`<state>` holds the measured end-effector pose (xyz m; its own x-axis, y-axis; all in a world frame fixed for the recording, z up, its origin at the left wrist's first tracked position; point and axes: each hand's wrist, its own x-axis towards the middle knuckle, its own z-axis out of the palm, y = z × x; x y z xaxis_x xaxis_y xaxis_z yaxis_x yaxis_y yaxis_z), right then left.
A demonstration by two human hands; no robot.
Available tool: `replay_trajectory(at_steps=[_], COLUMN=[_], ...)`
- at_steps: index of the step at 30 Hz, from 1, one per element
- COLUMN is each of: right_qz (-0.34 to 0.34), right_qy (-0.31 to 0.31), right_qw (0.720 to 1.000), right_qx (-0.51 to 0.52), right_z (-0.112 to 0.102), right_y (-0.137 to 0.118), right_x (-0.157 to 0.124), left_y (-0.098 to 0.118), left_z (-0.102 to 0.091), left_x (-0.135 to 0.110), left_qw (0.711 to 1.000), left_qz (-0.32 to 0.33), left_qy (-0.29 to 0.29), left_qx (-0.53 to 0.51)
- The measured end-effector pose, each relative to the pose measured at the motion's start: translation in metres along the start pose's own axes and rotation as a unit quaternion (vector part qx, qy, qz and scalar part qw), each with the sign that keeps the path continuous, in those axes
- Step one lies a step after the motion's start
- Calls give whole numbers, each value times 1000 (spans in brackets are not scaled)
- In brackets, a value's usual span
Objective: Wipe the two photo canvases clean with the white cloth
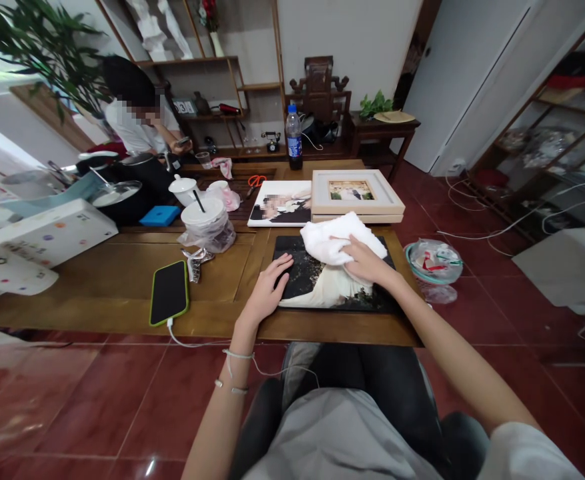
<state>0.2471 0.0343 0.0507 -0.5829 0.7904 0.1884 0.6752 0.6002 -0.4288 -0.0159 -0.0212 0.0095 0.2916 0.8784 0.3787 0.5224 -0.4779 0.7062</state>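
Two hands are down on a dark rectangular photo panel (299,270), which lies flat on the low wooden surface (122,273) at 12 o'clock, its long axis running 9 to 3. The left hand (267,290) sits palm down on the panel's 9 o'clock edge, fingers spread flat and gripping nothing. The right hand (367,261) is curled over a white folded cloth (335,241), fingers bunching it and pressing it onto the panel toward 1 o'clock. That makes the right hand the nearer one to the cloth, with the bare stretch of panel lying between the two hands.

Just beyond, at 12 o'clock, a pale wooden framed picture (355,193) rests beside an unframed photo print (279,203). At 10 o'clock a black phone in a green case (169,292) lies face up, cable plugged in.

Containers now: a white round lidded tub (206,220) sits inside a clear plastic bag at 11 o'clock, contents hidden. Off the surface's edge at 2 o'clock, a teal-rimmed bowl (432,260) holds crumpled clear plastic with something red. Another seated person (132,113) is far off at 10 o'clock.
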Motion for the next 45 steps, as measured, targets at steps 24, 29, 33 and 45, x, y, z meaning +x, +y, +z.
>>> replay_trajectory(at_steps=[24, 29, 33, 45], right_qz=[-54, -12, 21, 15], right_qy=[-74, -82, -53, -40], right_qw=[994, 995, 998, 993], right_qx=[57, 55, 34, -108], right_z=[2, -5, -6, 23], right_y=[-86, -55, -27, -72], right_x=[-100, -55, -5, -13], left_y=[1, 1, 2, -1], left_z=[1, 0, -1, 1], left_x=[0, 0, 0, 0], left_qw=[1000, 1000, 1000, 1000], left_qz=[-2, -7, -7, 1], left_qy=[-2, -1, 0, 0], left_qx=[7, 8, 7, 5])
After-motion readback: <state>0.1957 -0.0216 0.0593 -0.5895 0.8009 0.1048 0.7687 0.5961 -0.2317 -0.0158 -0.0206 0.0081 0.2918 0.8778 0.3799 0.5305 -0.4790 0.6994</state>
